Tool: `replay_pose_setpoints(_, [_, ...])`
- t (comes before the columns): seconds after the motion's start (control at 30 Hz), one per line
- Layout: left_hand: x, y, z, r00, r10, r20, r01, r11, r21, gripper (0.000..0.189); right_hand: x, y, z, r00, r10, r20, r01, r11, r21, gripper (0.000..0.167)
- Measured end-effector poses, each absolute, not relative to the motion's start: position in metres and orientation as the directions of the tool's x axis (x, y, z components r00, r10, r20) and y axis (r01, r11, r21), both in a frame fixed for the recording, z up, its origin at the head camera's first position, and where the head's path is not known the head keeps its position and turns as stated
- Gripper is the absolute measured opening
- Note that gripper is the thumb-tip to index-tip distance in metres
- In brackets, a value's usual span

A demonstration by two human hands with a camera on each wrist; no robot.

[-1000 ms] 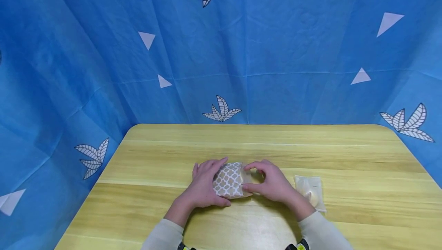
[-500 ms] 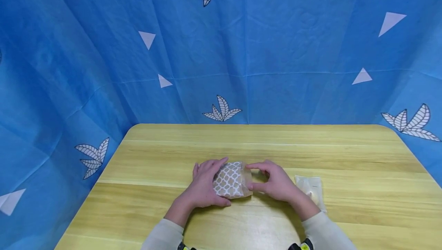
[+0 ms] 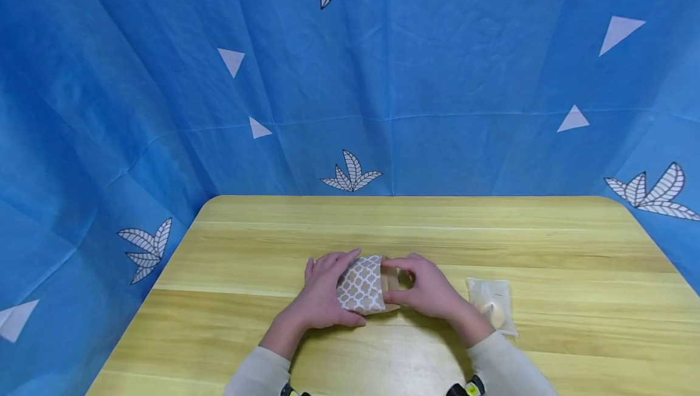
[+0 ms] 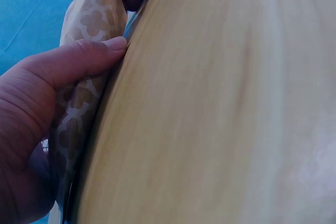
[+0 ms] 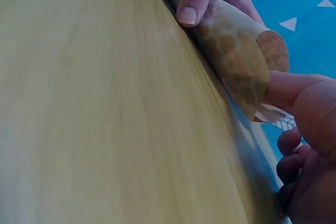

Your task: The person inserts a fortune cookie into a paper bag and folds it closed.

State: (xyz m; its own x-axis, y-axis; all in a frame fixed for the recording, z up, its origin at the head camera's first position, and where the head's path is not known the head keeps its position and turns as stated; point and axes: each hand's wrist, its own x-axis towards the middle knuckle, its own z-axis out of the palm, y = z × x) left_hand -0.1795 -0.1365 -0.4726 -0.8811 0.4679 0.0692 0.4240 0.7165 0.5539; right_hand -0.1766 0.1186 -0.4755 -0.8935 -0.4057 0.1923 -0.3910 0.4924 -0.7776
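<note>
A paper bag (image 3: 361,285), brown with a white lattice print, lies on the table with its mouth to the right. My left hand (image 3: 324,296) grips it from the left, thumb along the near edge and fingers at the far edge. My right hand (image 3: 429,290) is at the mouth, index finger and thumb spread apart. In the right wrist view, the thumb reaches inside the bag's mouth (image 5: 273,51), which gapes in a curve; the other fingers are curled outside. The left thumb (image 4: 86,59) presses the bag's side in the left wrist view. What the bag holds is hidden.
A small translucent packet (image 3: 492,291) with a pale beige thing inside lies on the wooden table (image 3: 262,244), right of the right forearm. A blue printed curtain (image 3: 437,80) hangs behind the table and along its sides.
The right hand drew back slightly to the right, then moved left, its finger and thumb now in the bag's mouth, which gapes wider. The left hand and bag stay in place.
</note>
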Motion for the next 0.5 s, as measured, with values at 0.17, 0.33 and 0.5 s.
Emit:
replay_pose_setpoints(0.17, [-0.1800, -0.1364, -0.4730, -0.879, 0.472, 0.070, 0.427, 0.714, 0.555, 0.126, -0.1778, 0.1129, -0.4737, -0.879, -0.433, 0.202, -0.413, 0.477, -0.776, 0.057])
replay_pose_setpoints(0.33, [-0.1796, -0.1355, -0.4732, -0.880, 0.470, 0.069, 0.427, 0.716, 0.552, 0.126, -0.1783, 0.1110, -0.4747, -0.883, -0.424, 0.204, -0.416, 0.502, -0.758, 0.053])
replay_pose_setpoints(0.5, [-0.1788, -0.1344, -0.4730, -0.881, 0.469, 0.069, 0.425, 0.718, 0.551, 0.126, -0.1780, 0.1104, -0.4745, -0.876, -0.428, 0.222, -0.440, 0.518, -0.734, 0.047])
